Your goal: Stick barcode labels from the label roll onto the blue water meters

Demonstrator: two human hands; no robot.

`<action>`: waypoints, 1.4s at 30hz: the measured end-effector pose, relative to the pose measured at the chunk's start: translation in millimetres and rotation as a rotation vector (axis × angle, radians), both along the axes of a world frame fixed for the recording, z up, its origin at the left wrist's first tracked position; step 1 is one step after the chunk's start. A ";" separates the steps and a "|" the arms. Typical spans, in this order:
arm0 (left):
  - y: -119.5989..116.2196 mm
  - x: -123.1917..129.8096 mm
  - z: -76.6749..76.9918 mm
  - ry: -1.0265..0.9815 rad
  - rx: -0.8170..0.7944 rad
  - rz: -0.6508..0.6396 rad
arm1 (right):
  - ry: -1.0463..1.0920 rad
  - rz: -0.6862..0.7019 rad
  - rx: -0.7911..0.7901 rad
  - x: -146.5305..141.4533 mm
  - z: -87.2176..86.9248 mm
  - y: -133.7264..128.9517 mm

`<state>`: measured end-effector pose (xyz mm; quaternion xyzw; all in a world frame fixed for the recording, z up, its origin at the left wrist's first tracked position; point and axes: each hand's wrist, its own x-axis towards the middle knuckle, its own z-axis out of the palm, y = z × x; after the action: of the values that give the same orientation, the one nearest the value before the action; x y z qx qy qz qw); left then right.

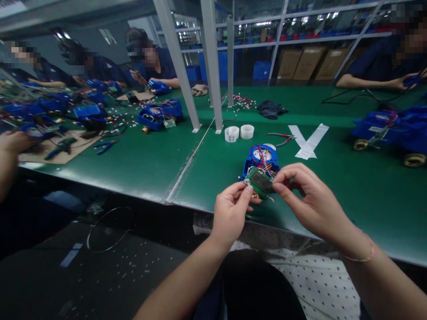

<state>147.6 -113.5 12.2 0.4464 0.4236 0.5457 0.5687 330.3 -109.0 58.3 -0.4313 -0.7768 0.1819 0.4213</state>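
Note:
A green circuit board [261, 181] with a dark rectangular part on it is tilted up near the table's front edge. My left hand [232, 205] grips its left end between thumb and fingers. My right hand [302, 189] is at the board's right end, thumb and forefinger pinched together; whatever lies between those fingertips is too small to make out. Just behind the board sits a blue meter housing [268, 152] with a round dial. Red, white and yellow wires [264, 162] run between the housing and the board.
Behind the housing stand two white tape rolls [247, 132]. Red-handled pliers [282, 138] and crossed white paper strips [307, 141] lie to the right. More blue meters [380, 129] are at far right and left. Metal posts [213, 66] rise mid-table. Co-workers sit around it.

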 end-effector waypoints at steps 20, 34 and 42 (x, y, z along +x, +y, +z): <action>-1.1 3.7 4.4 -0.138 -0.133 0.020 | -0.335 -0.881 -0.050 135.9 -100.4 -100.6; -14.4 6.4 4.1 -0.162 -0.149 -0.049 | -0.330 -0.352 0.582 -5.3 -52.4 -60.2; -17.3 -0.6 5.0 -0.081 -0.103 -0.130 | 0.002 -0.412 0.436 -0.2 -52.7 -37.0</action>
<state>146.9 -130.8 17.2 0.4209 0.3978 0.5027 0.6418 330.0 -146.0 5.6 -0.4790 -0.6934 -0.0780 0.5327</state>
